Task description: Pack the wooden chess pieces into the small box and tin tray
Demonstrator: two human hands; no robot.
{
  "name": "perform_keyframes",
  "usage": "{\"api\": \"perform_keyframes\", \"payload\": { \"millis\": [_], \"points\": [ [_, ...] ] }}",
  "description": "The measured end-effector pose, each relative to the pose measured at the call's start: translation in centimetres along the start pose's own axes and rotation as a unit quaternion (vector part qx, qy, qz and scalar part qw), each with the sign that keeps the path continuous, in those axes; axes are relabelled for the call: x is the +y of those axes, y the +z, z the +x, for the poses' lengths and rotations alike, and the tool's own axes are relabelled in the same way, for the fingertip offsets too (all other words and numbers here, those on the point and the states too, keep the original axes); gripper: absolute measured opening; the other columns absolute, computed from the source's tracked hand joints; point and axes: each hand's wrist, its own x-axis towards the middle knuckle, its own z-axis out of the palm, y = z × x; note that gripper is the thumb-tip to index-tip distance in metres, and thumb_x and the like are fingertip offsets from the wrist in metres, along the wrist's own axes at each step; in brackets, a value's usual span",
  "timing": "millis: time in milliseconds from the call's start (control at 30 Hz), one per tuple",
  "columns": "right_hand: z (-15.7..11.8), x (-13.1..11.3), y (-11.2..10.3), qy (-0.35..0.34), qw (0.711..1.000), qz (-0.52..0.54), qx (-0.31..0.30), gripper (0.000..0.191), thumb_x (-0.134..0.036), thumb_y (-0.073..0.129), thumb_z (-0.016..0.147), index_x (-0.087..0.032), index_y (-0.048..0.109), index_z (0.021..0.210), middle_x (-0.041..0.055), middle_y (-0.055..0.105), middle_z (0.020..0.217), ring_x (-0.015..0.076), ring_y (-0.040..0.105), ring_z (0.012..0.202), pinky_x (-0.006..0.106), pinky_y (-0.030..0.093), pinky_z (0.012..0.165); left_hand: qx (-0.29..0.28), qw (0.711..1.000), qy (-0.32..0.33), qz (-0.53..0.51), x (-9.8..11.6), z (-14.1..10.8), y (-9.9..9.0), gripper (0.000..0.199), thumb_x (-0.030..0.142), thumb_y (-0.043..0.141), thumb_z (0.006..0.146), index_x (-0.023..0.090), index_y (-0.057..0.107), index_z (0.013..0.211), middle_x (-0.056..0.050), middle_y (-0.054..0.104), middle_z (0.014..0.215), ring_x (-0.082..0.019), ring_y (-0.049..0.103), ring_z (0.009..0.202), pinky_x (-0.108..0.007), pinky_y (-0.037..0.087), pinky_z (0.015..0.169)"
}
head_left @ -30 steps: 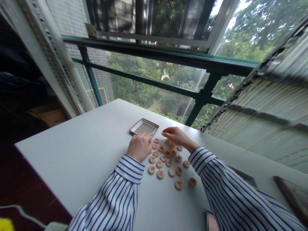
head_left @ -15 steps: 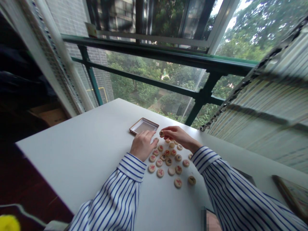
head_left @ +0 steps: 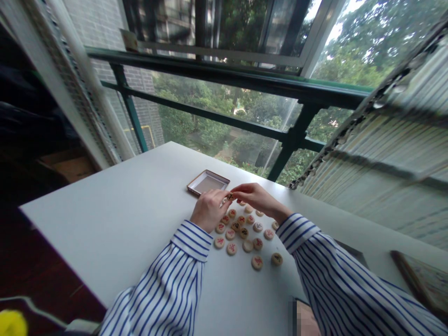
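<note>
My two hands meet above a scatter of round wooden Chinese chess pieces on a white table. A Chinese chess piece with a dark character (head_left: 229, 197) is pinched by the fingertips of my right hand (head_left: 255, 198), right at the thumb and fingers of my left hand (head_left: 209, 210). My left hand is closed round at least one more piece, mostly hidden by its fingers. Below and to the right lie several loose pieces with red or dark characters, such as a red-marked piece (head_left: 256, 262) and a dark-marked one (head_left: 276, 259). A few show a blank face (head_left: 248, 246).
A shallow rectangular tin tray (head_left: 196, 191) lies just beyond my left hand. The white table (head_left: 115, 200) reaches to a green railing (head_left: 217, 72) at the window. At the right are a framed flat board (head_left: 416, 280) and a stack of ridged sheets (head_left: 392, 168).
My right hand has moved slightly left, bringing its dark-marked piece against the fingers of my left hand. The left hand stays nearly in place. The view has shifted a little.
</note>
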Motion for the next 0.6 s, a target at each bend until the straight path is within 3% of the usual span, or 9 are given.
{"api": "perform_keyframes", "payload": {
  "millis": [433, 600],
  "points": [
    [-0.4, 0.4, -1.1, 0.038, 0.999, -0.016, 0.022, 0.025, -0.014, 0.05, 0.076, -0.012, 0.063, 0.097, 0.007, 0.068, 0.085, 0.0084, 0.057, 0.061, 0.02, 0.045, 0.056, -0.004, 1.0, 0.011, 0.011, -0.1, -0.1, -0.2, 0.024, 0.023, 0.054, 0.079, 0.015, 0.059, 0.102, -0.007, 0.065, 0.091, -0.019, 0.058, 0.085, -0.033, 0.045, 0.077],
    [-0.3, 1.9, -1.5, 0.038, 0.998, -0.056, 0.018, 0.027, -0.016, 0.049, 0.076, -0.013, 0.064, 0.098, 0.0068, 0.068, 0.085, 0.0099, 0.059, 0.064, 0.021, 0.046, 0.06, -0.001, 1.0, 0.008, 0.01, 0.0, -0.1, -0.3, 0.023, 0.022, 0.055, 0.078, 0.016, 0.059, 0.1, -0.006, 0.065, 0.09, -0.017, 0.058, 0.08, -0.031, 0.045, 0.073]
  ]
}}
